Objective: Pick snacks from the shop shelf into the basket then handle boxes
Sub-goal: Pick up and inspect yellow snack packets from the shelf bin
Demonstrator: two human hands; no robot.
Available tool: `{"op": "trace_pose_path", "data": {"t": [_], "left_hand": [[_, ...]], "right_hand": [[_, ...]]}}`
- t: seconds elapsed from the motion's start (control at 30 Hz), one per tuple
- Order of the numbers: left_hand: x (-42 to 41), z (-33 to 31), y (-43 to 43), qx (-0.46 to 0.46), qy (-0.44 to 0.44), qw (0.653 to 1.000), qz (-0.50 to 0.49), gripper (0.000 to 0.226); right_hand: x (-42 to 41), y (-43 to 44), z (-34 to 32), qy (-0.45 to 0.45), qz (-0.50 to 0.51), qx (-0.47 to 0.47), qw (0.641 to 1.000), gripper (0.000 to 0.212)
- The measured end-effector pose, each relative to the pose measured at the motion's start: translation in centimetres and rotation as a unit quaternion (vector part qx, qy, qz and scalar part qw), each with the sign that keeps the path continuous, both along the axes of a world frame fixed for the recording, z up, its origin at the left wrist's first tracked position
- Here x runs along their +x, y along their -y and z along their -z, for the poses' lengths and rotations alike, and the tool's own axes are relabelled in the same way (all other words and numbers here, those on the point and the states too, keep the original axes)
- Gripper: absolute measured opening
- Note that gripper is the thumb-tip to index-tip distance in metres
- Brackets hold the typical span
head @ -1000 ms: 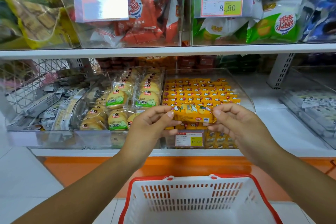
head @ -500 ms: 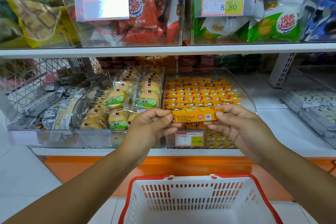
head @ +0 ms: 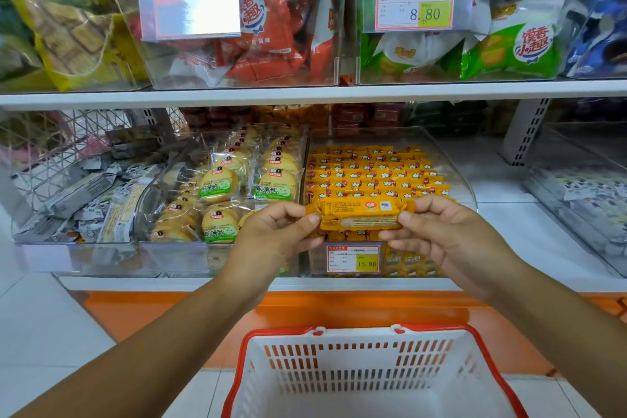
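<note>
Price tag on the front of the clear bin reads 15.80. Tag on the shelf above the bin reads 8.80. The print on the orange snack packet is too small to read, apart from a red logo.

Since a second ago the packet has turned over, so its printed back now faces the camera. Hands barely shifted.

Left hand and right hand each pinch one end of the packet between thumb and fingertips, holding it level just in front of the bin. Basket sits below the bin.

Bare hands, seemingly sleeveless forearms
</note>
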State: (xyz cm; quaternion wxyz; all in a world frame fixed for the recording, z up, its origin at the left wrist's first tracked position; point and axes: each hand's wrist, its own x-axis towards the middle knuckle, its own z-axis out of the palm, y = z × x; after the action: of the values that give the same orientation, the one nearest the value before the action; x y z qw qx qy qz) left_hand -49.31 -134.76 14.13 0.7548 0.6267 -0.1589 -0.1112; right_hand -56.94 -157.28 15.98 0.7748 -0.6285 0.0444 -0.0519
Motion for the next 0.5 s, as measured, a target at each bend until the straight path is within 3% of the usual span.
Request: {"op": "trace_pose_path", "data": {"t": [0.1,0.23,0.33,0.37,0.5], "left_hand": [[-0.01,0.06,0.23,-0.001,0.002,1.000,-0.010,0.022],[-0.33,0.16,0.60,0.018,-0.002,0.999,-0.030,0.016],[-0.54,0.05,0.67,0.030,0.006,0.999,-0.038,0.006],[-0.60,-0.14,0.63,0.021,0.006,0.999,-0.039,0.004],[-0.82,-0.51,0.61,-0.001,0.011,0.999,-0.052,0.016]], "right_hand": [[0.18,-0.22,0.31,0.006,0.003,-0.020,1.000,0.006],[0.37,-0.44,0.44,0.007,0.014,-0.005,1.000,0.012],[0.29,-0.41,0.44,0.010,0.028,-0.021,0.999,0.001],[0.26,-0.34,0.48,0.018,0.035,-0.025,0.999,0.006],[0.16,-0.42,0.47,0.039,0.040,-0.055,0.997,0.011]]}}
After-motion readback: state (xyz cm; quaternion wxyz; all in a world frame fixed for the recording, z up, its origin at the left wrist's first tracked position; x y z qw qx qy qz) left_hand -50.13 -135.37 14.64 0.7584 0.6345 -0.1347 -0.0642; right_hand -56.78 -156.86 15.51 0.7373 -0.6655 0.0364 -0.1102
